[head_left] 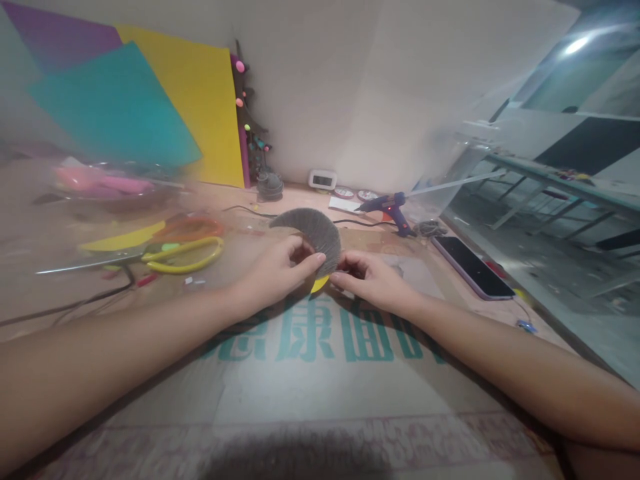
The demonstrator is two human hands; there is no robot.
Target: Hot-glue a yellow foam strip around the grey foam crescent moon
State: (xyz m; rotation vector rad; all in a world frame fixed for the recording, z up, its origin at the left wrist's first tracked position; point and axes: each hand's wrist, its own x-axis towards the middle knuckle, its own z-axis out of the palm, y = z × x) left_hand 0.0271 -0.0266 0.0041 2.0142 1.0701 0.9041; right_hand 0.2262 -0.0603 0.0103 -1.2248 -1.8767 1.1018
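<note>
A dark grey crescent-shaped piece (313,233) with a streaked surface is held above the table in the middle of the view. My left hand (283,267) pinches its lower inner part, thumb on the near face and fingers curled behind. A small yellow piece (320,285) shows beneath the crescent's lower end, between my hands. My right hand (370,277) is closed at the crescent's lower right edge, thumb and fingertips pressed together near the yellow piece. Whether those fingertips grip the crescent, the yellow piece or something smaller cannot be made out.
Yellow-handled scissors (185,257) and a plastic-wrapped pink bundle (105,183) lie left. Behind are a small clock (323,179) and a blue glue gun (393,208) with its cable. A phone (473,267) lies right, near the table edge. Coloured sheets (210,113) lean on the wall.
</note>
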